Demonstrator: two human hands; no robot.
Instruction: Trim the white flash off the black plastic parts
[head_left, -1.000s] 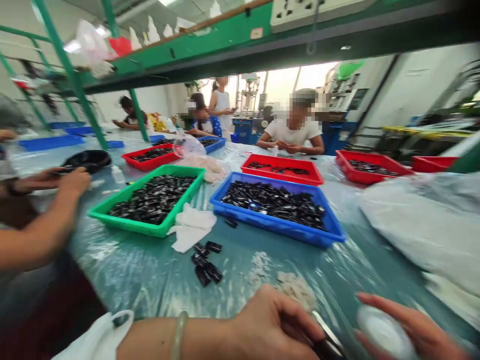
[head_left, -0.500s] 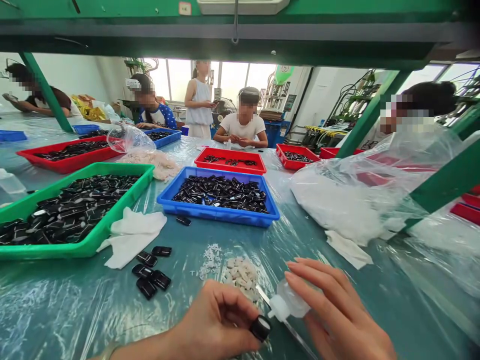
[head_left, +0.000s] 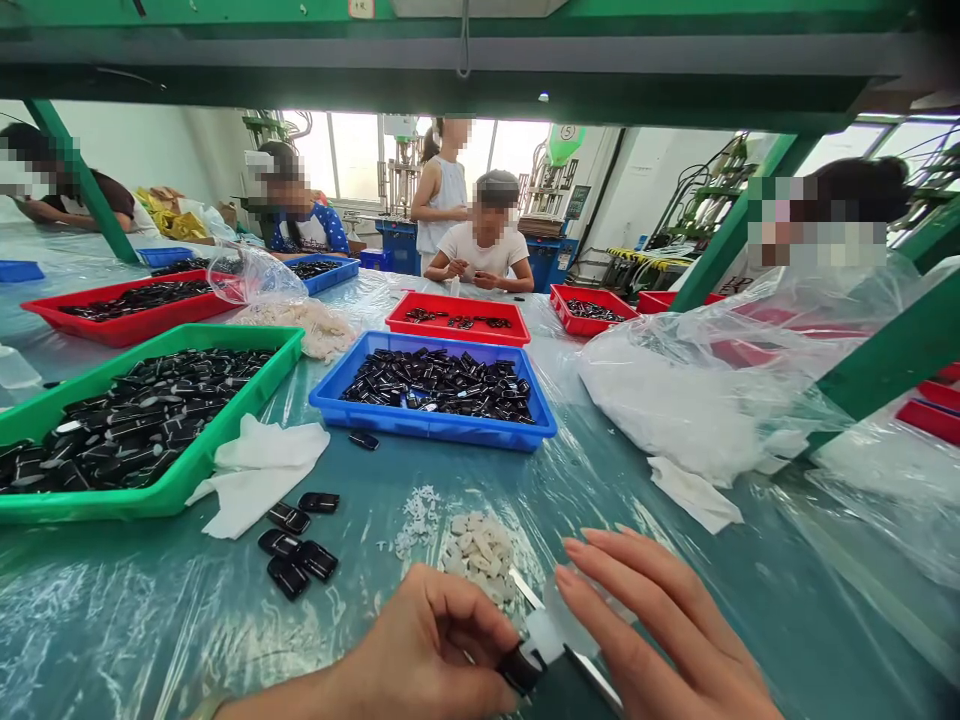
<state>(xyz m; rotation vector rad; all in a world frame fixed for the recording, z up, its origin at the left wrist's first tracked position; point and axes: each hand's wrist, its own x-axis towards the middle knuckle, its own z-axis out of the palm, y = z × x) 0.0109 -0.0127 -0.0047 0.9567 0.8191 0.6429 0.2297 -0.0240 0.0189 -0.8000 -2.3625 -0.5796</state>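
Note:
My left hand (head_left: 427,645) pinches a small black plastic part (head_left: 521,670) between thumb and fingers, low in the middle of the view. In my right hand (head_left: 660,630) is a translucent squeeze bottle (head_left: 562,625), tilted with its white nozzle against or just over the black part. The exact contact is hard to see. Beneath the bottle lies a slim metal tool (head_left: 596,683), partly covered. Just beyond my hands sit a pile of off-white pieces (head_left: 480,548) and some small white scraps (head_left: 421,515). Several loose black parts (head_left: 300,562) lie to the left.
A green tray (head_left: 169,497) and a blue tray (head_left: 435,425), both holding many black parts, stand ahead. A white cloth (head_left: 259,465) lies between them. Plastic bags (head_left: 690,400) fill the right side by a green post (head_left: 892,370). Several people sit around the table; another stands behind.
My right hand has brought the bottle's nozzle left to the black part, which has turned in my left fingers. The standing person in the background has shifted right.

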